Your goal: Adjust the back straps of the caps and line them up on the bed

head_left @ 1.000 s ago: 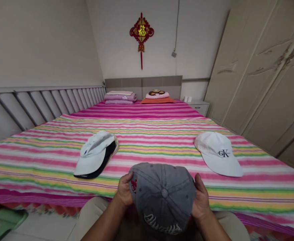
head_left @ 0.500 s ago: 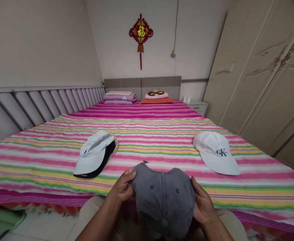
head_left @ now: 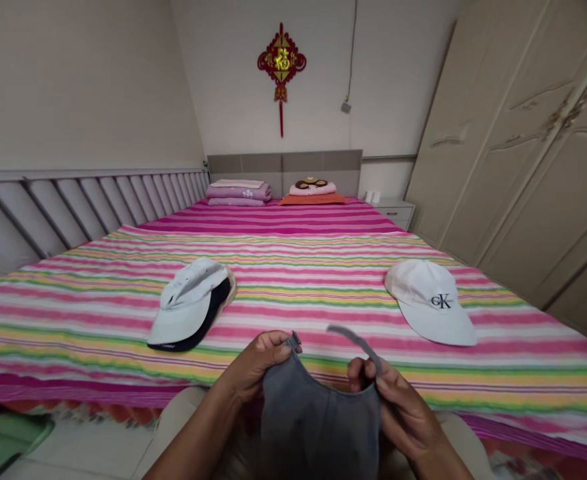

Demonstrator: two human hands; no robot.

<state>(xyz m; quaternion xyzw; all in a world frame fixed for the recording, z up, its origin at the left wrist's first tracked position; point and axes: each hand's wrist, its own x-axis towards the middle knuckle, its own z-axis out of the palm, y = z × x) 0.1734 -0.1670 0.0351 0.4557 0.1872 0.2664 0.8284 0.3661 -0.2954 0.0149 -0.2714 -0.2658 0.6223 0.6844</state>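
A dark grey cap [head_left: 323,420] hangs low in front of me, at the near edge of the bed. My left hand [head_left: 261,363] pinches its left back corner, where a small buckle sticks up. The right back corner is between the thumb and fingers of my right hand [head_left: 391,400], and a loose grey strap [head_left: 356,339] curves up and left from there. On the bed to the left, a white cap [head_left: 186,303] lies stacked over a dark cap [head_left: 213,317]. Over on the right rests a white cap with CK lettering [head_left: 431,300]. The grey cap's lower part is cut off by the frame.
The bed has a striped sheet [head_left: 293,267]. Folded purple bedding [head_left: 241,193] and a pink and orange pile [head_left: 312,193] lie by the headboard. A metal railing [head_left: 98,200] runs along the left, a wardrobe [head_left: 513,153] stands right, and a green stool [head_left: 18,437] is at lower left.
The grey cap has tipped and moved lower. My hands have shifted to its back corners, and the loose strap now stands out beside my right hand. The other caps lie where they were.
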